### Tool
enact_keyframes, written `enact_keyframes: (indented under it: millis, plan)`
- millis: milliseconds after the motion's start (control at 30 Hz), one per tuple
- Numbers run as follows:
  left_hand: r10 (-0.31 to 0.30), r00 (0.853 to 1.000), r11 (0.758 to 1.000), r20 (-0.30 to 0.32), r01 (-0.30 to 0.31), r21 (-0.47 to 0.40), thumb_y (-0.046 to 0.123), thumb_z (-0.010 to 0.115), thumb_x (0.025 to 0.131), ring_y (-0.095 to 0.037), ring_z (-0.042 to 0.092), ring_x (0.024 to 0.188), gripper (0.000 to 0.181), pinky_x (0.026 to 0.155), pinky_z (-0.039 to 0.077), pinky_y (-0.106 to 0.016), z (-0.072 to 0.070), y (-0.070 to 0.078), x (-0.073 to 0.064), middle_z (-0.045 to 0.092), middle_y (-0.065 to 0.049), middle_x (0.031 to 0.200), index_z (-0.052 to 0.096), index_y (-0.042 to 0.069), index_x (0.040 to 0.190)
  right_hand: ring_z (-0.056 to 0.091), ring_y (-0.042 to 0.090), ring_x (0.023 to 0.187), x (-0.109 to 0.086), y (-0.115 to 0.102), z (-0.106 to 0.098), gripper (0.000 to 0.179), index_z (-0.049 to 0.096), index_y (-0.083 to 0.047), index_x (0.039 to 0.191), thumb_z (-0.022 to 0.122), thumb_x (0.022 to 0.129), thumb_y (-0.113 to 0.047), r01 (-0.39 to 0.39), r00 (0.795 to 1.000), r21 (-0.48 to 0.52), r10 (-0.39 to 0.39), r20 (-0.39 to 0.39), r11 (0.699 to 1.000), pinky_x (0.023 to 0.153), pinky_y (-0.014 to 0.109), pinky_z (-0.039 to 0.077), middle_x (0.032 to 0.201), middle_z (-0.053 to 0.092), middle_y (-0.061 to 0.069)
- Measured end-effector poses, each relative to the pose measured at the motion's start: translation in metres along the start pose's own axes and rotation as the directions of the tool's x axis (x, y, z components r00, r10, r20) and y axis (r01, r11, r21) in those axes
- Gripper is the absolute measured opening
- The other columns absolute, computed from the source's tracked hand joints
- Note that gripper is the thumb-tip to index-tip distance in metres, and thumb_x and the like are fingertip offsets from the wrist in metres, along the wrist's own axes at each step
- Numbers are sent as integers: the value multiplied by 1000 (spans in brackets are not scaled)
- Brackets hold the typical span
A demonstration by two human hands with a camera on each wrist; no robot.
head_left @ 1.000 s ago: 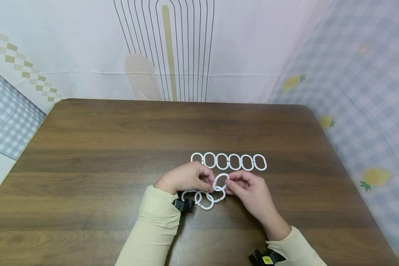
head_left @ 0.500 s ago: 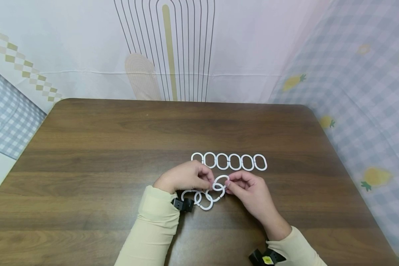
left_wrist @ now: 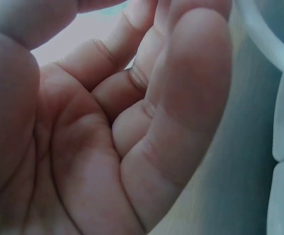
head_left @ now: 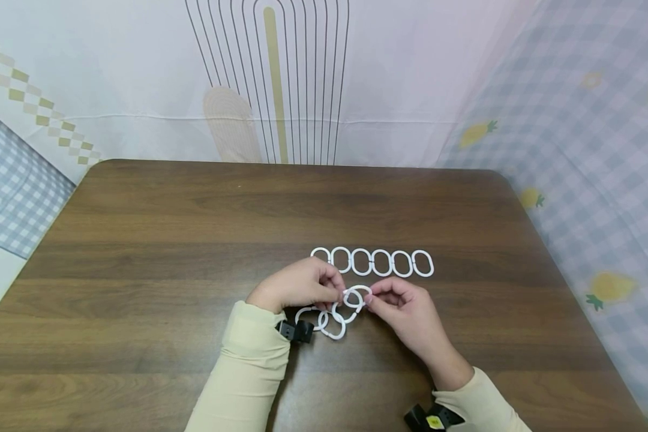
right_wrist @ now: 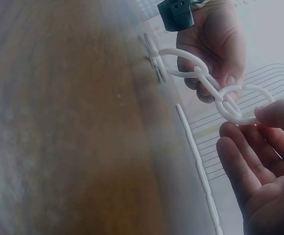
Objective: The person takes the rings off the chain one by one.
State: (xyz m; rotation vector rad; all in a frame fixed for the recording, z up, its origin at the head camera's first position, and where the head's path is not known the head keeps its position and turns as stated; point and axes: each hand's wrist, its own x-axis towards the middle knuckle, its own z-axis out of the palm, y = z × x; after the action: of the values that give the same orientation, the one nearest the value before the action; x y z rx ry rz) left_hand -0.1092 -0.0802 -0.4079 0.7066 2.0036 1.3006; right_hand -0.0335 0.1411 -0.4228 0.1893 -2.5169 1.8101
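Between my hands, an oval white plastic ring [right_wrist: 249,88] is held at the end of a short chain of interlinked white rings [head_left: 335,337]. My right hand [head_left: 410,306] pinches this end ring between thumb and fingertips on its right side. On the opposite side, my left hand [head_left: 302,285] pinches the chain's end with thumb and index finger, where the end ring meets its neighbour. Its fingertips fall outside the left wrist view, so the exact contact is hidden there. The chain's other end droops to the table below my left hand.
A straight row of several similar white oval rings [head_left: 371,264] lies side by side just beyond my hands; my left hand partly covers its left end. They rest on a brown wooden table [head_left: 167,240], with a patterned cloth [head_left: 399,78] behind it.
The end ring has tilted flatter and the linked rings have shifted slightly up and left. My left hand has moved slightly left; my right hand has stayed in place.
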Motion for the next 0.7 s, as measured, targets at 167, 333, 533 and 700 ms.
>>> enact_keyframes:
  millis: [167, 333, 533, 700]
  plan:
    - [-3, 1000, 1000, -9, 3, -14, 0, 63, 89, -11, 62, 61, 8, 61, 56, -26, -1, 0, 0, 66, 0, 71, 71, 1, 89, 67, 6, 76, 0, 0, 0, 7, 71, 0, 88, 77, 85, 1, -18, 1000, -21, 18, -2, 1000, 67, 20, 57, 85, 72, 11]
    - [0, 1000, 1000, -12, 0, -23, 0, 63, 89, -11, 63, 61, 8, 61, 57, -27, -1, 0, -1, 66, -1, 71, 71, 0, 90, 67, 6, 75, -1, -1, 0, 7, 71, -1, 87, 78, 85, 0, -19, 1000, -25, 19, -1, 999, 66, 21, 57, 84, 72, 10]
    - [0, 1000, 1000, -17, 0, -28, 1, 63, 89, -11, 63, 61, 7, 61, 57, -27, -2, -2, 0, 66, -1, 71, 71, 0, 89, 67, 6, 75, -1, -1, 0, 7, 71, 0, 88, 78, 85, -1, -18, 1000, -11, 18, 7, 1000, 66, 21, 57, 85, 72, 10]
    - [-7, 1000, 999, -21, 6, -43, 2, 64, 89, -11, 62, 61, 6, 62, 57, -27, -2, -3, -1, 65, 0, 70, 70, 0, 89, 67, 6, 74, -1, -1, 1, 7, 71, 2, 88, 77, 85, 0, -21, 1000, -9, 21, 10, 1000, 65, 21, 57, 84, 72, 11]
